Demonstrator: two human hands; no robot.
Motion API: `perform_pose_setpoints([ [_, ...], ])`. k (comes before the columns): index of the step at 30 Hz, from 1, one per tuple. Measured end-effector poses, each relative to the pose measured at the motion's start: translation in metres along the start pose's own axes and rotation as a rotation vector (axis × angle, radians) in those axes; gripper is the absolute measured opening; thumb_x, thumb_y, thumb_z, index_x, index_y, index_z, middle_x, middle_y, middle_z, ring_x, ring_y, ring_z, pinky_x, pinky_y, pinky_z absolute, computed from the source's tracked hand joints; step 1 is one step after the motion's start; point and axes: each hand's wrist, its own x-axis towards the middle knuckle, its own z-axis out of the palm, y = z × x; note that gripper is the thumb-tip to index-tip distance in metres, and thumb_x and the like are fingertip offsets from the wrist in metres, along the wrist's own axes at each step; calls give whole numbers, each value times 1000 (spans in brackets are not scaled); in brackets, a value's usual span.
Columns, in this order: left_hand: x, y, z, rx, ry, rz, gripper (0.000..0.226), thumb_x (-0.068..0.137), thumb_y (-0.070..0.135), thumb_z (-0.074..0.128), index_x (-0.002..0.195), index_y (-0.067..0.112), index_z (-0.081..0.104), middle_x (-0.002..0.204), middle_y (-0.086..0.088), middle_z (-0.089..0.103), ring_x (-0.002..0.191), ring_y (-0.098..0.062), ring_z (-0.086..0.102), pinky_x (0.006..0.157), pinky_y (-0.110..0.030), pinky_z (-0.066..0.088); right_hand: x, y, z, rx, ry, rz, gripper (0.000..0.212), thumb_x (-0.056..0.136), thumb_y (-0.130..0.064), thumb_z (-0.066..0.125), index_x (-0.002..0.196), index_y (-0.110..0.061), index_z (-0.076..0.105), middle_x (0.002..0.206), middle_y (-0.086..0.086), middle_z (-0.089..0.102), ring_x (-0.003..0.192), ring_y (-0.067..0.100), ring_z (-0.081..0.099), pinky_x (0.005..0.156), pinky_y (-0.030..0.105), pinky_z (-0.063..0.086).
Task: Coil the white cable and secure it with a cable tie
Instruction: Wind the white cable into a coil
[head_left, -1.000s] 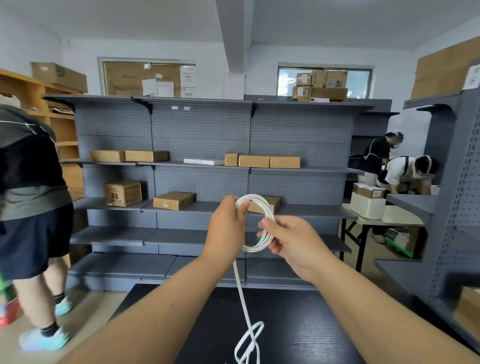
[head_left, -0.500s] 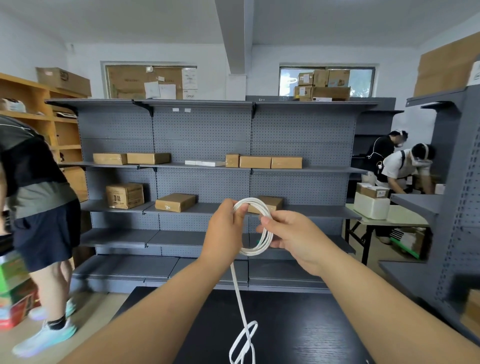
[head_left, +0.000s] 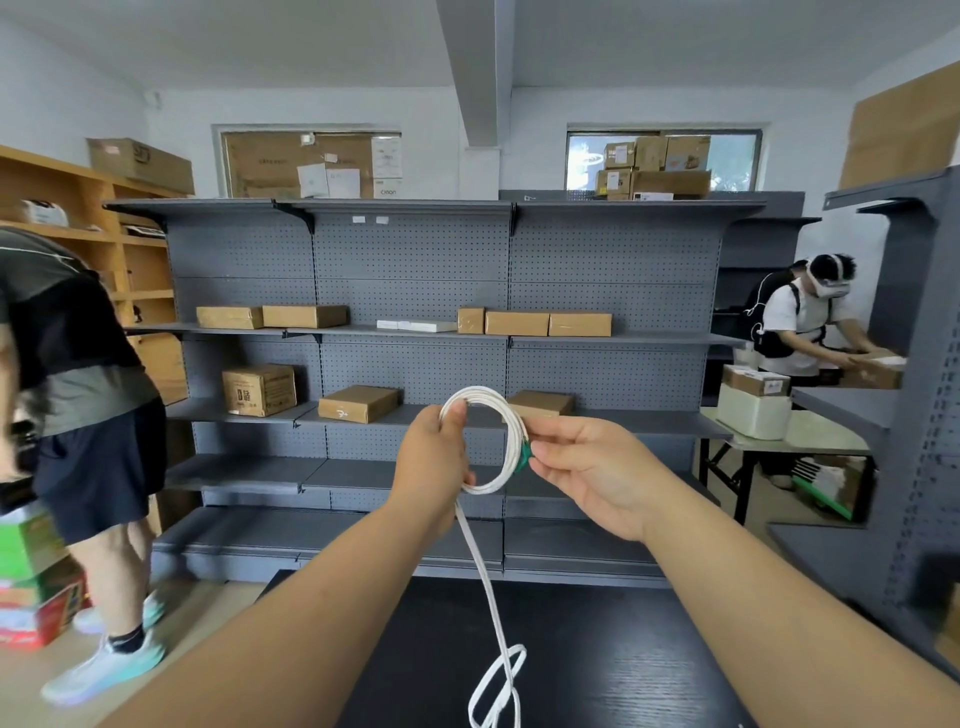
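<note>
A white flat cable (head_left: 506, 413) is wound into a round coil of several loops, held up in front of me at chest height. My left hand (head_left: 434, 460) grips the coil's left side, thumb on top. My right hand (head_left: 589, 467) pinches the coil's right side, where a small green piece (head_left: 523, 453) shows between my fingertips and the loops. The loose tail of the cable (head_left: 485, 577) hangs down from the coil and ends in a loose loop (head_left: 498, 686) on the black table (head_left: 623, 665).
Grey pegboard shelving (head_left: 415, 260) with several cardboard boxes stands behind the table. A person in dark shorts (head_left: 78, 395) stands close at the left beside stacked coloured boxes (head_left: 31, 582). Another person with a headset (head_left: 800, 317) works at the right near a grey shelf unit (head_left: 914, 415).
My right hand has slid from the coil's middle out to its right edge, opening the loop wider and uncovering a green piece. The person at the left stepped further left.
</note>
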Motion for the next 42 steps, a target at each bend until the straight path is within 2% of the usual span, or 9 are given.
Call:
perform_pose_setpoints([
  [6,5,3,0,-14,17,15,30,98,36,39,78,16,47,54,2,34,41,-13,33,49,-29,35,4,3,5,-67,15,17,31,86,4,56,111,-13,62,91,6,65,77,12,60,65,17,51],
  [11,2,7,2,19,24,31,29,98,37,38,81,16,48,56,1,34,43,-13,33,49,-29,35,4,4,10,-112,41,27,24,86,4,58,105,-9,64,82,2,62,68,8,52,63,18,44],
  [16,-3,8,4,156,42,89,30,98,38,37,84,14,49,60,0,38,46,-14,38,50,-30,41,-1,7,16,-202,81,19,14,83,2,62,82,-12,64,70,0,60,63,11,50,61,20,44],
  [20,-8,11,2,216,70,135,33,99,37,36,89,8,50,63,-2,41,49,-15,41,55,-35,47,-3,13,12,-122,110,36,4,85,-1,62,89,-3,63,76,4,62,67,13,58,61,19,51],
  [27,-8,15,-2,292,121,203,35,99,36,36,87,6,48,67,-5,43,56,-20,45,47,-30,45,-10,12,6,81,81,75,19,85,14,52,89,1,65,85,12,69,74,16,69,61,18,55],
  [30,-10,16,-1,296,127,211,35,98,37,36,78,10,45,65,-4,41,61,-23,45,54,-39,48,-10,12,9,27,82,83,17,84,12,55,86,-2,64,77,8,69,67,12,70,57,17,53],
  [33,-9,17,-1,295,134,200,38,98,39,37,84,4,48,65,-4,41,64,-24,44,67,-49,50,-10,13,11,-6,81,103,14,83,8,59,83,-5,64,72,5,68,62,11,67,57,17,52],
  [37,-12,19,-2,283,140,196,35,98,38,36,77,11,44,65,-3,41,64,-24,46,59,-41,48,-8,16,15,-68,91,91,14,81,9,61,80,-5,61,67,6,65,56,10,60,53,17,49],
  [42,-13,23,-2,218,198,161,39,99,38,35,95,4,52,70,-6,48,62,-25,50,54,-34,43,-7,16,19,-128,134,71,14,81,8,62,81,-6,58,69,7,62,57,11,60,54,18,50],
])
